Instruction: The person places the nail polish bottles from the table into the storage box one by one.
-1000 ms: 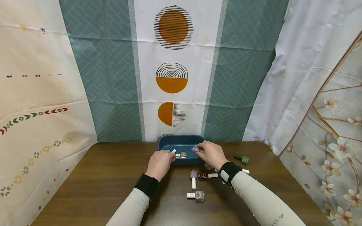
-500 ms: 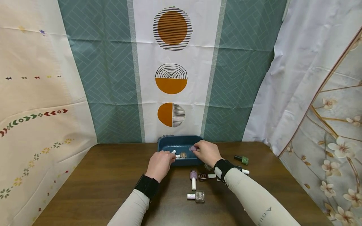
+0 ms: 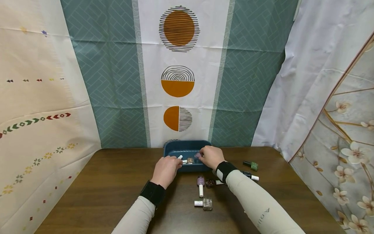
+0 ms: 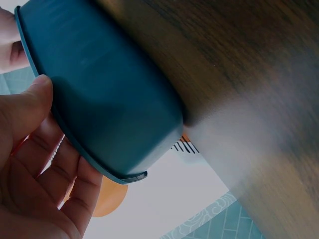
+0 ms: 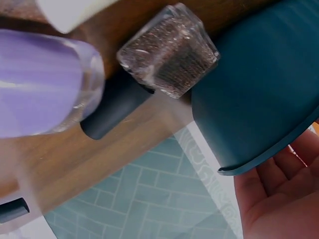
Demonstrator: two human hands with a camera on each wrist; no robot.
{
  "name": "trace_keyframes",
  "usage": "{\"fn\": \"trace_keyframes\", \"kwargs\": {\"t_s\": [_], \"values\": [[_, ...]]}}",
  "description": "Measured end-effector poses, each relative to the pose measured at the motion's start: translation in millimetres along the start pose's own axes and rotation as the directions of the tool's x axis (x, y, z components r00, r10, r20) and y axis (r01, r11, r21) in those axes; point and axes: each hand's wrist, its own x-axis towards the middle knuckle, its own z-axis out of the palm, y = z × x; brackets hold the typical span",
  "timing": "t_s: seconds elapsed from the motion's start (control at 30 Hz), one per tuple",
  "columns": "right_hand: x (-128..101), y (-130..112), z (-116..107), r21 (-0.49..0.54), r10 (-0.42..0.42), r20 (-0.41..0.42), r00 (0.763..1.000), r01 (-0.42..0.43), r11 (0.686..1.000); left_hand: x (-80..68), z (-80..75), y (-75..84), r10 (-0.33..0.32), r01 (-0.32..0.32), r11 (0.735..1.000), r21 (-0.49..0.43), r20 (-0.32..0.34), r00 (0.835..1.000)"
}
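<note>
A blue tray (image 3: 187, 148) stands at the table's far edge. My left hand (image 3: 167, 168) holds its front left rim; in the left wrist view the thumb (image 4: 35, 94) lies on the outer wall of the tray (image 4: 109, 94) and the fingers reach over the rim. My right hand (image 3: 211, 157) pinches a small pink nail polish bottle (image 3: 198, 155) low over the tray's right part. Inside the tray lie a brownish glitter bottle (image 3: 190, 160) and a white cap (image 3: 180, 157).
More polish bottles lie on the brown table (image 3: 102, 185) before the tray: a lilac one (image 3: 200, 182), a dark red one (image 3: 210, 183), a glitter one (image 3: 206, 203), and a green one (image 3: 251, 165) to the right. Patterned curtains hang close behind and beside.
My right hand has carried the pink bottle a little left and down, deeper over the tray. The left hand has stayed on the rim.
</note>
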Motion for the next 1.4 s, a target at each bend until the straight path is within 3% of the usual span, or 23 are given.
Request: {"fn": "trace_keyframes", "kwargs": {"t_s": [0.2, 0.43, 0.8, 1.4], "values": [[3, -4, -1, -0.009, 0.017, 0.042, 0.999, -0.016, 1.000, 0.6, -1.3, 0.4, -0.004, 0.004, 1.000, -0.006, 0.004, 1.000], [3, -9, -4, -0.037, 0.001, 0.034, 0.999, 0.001, 0.999, 0.1, -2.4, 0.8, -0.004, 0.004, 1.000, -0.002, 0.008, 1.000], [9, -14, -4, -0.036, 0.062, 0.098, 0.993, -0.059, 0.998, 0.9, -2.5, 0.8, -0.007, 0.007, 1.000, 0.002, 0.008, 1.000], [10, -15, 2, -0.066, 0.072, 0.073, 0.995, -0.067, 0.996, 0.7, -1.4, 0.9, 0.006, -0.006, 1.000, 0.012, 0.007, 1.000]]}}
